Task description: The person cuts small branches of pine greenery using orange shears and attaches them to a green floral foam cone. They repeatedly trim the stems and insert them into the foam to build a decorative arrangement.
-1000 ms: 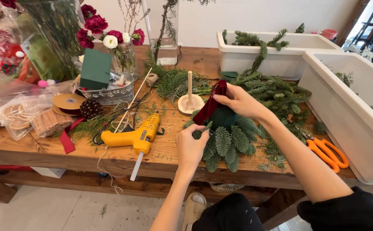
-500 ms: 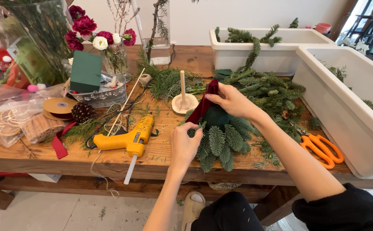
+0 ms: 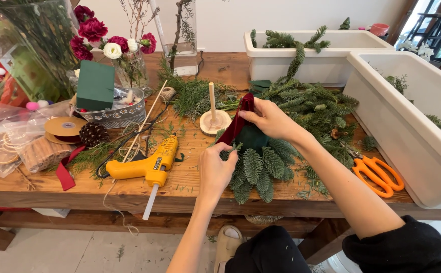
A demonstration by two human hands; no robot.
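Note:
A dark red velvet ribbon (image 3: 234,125) runs slantwise over a small arrangement of fir sprigs (image 3: 261,162) on the wooden table (image 3: 190,187). My right hand (image 3: 270,119) pinches the ribbon's upper end above a dark green base. My left hand (image 3: 217,167) holds the ribbon's lower end at the front left of the sprigs. Both hands keep the ribbon taut.
A yellow glue gun (image 3: 144,166) lies left of my hands, orange scissors (image 3: 377,171) to the right. A wooden candle holder with a stick (image 3: 214,117) stands behind. Two white planter boxes (image 3: 407,121) hold evergreen branches. A pinecone (image 3: 93,134), ribbon spool (image 3: 66,127), flower vase (image 3: 129,60) and green foam block (image 3: 95,85) sit at left.
Both hands stay on the ribbon. The view has shifted slightly, and my left hand has drawn the ribbon's lower end a little closer to the sprigs.

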